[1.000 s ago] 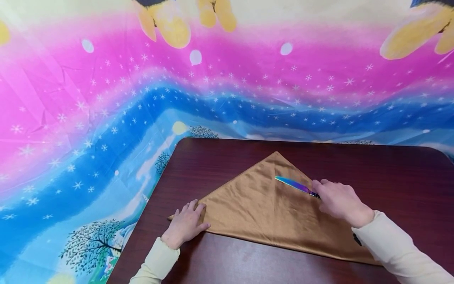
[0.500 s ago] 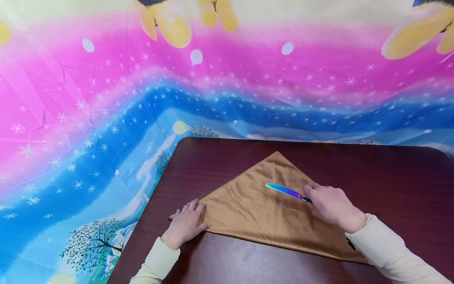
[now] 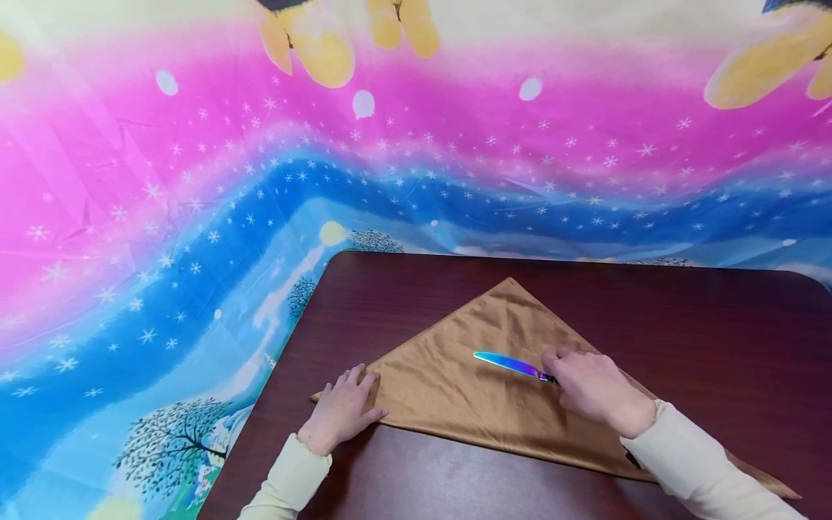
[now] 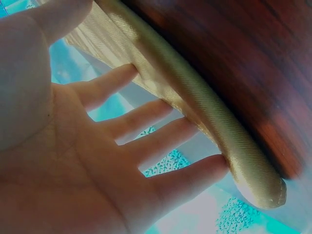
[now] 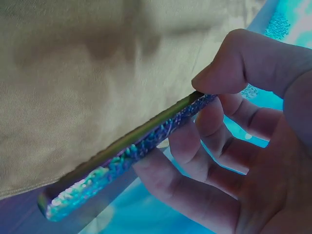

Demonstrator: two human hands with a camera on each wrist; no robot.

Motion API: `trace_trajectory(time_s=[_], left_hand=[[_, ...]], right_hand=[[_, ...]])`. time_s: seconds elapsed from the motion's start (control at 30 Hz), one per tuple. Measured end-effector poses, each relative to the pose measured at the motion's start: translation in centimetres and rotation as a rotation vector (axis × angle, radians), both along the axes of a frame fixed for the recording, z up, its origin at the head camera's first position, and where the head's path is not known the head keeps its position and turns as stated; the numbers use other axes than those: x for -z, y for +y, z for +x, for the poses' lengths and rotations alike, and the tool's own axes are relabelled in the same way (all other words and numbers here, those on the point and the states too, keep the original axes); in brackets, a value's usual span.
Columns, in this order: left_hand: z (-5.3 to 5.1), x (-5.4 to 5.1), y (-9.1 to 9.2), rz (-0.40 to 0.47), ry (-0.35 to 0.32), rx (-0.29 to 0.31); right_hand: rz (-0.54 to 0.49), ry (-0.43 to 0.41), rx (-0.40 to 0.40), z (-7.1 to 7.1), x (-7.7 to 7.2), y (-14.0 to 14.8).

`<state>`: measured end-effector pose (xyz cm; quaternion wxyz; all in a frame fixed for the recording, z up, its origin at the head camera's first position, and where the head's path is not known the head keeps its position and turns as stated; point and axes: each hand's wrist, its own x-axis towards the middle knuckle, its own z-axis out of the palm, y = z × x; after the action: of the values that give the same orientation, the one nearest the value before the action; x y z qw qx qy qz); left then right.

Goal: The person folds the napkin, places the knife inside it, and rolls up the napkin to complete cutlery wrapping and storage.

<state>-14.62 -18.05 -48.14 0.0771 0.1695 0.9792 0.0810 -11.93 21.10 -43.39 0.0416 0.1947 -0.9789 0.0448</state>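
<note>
A gold-brown satiny cloth [image 3: 448, 375], shaped as a triangle, lies on the dark table. My left hand [image 3: 344, 410] rests with spread, straight fingers on its left corner; in the left wrist view the fingertips of that hand [image 4: 97, 141] touch the cloth [image 4: 195, 97] beside its rolled edge. Over the cloth's middle, my right hand [image 3: 598, 386] holds a rainbow-coloured knife [image 3: 510, 363], blade toward the left. The right wrist view shows the knife's glittery handle [image 5: 131, 153] pinched between thumb and curled fingers of the right hand [image 5: 258, 156], above the cloth [image 5: 73, 97].
The dark reddish-brown table [image 3: 702, 318] extends behind and to the right of the cloth. A pink and blue backdrop [image 3: 455, 130] with snowflakes and trees hangs behind the table and down its left side.
My right hand has moved left and toward me with the knife, uncovering the cloth's right corner beyond the sleeve. The left hand has stayed in place.
</note>
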Motion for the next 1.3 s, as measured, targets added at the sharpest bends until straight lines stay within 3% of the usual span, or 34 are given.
trace_trajectory(time_s=[0.13, 0.47, 1.3], left_hand=[[0.0, 0.0, 0.0, 0.001, 0.006, 0.007], [0.0, 0.0, -0.1, 0.004, 0.006, 0.007], [-0.1, 0.0, -0.3, 0.009, 0.029, 0.023]], right_hand=[[0.007, 0.005, -0.010, 0.1, 0.4, -0.2], [0.036, -0.106, -0.038, 0.5, 1.0, -1.4], [-0.011, 0.082, -0.208, 1.9, 3.5, -3.5]])
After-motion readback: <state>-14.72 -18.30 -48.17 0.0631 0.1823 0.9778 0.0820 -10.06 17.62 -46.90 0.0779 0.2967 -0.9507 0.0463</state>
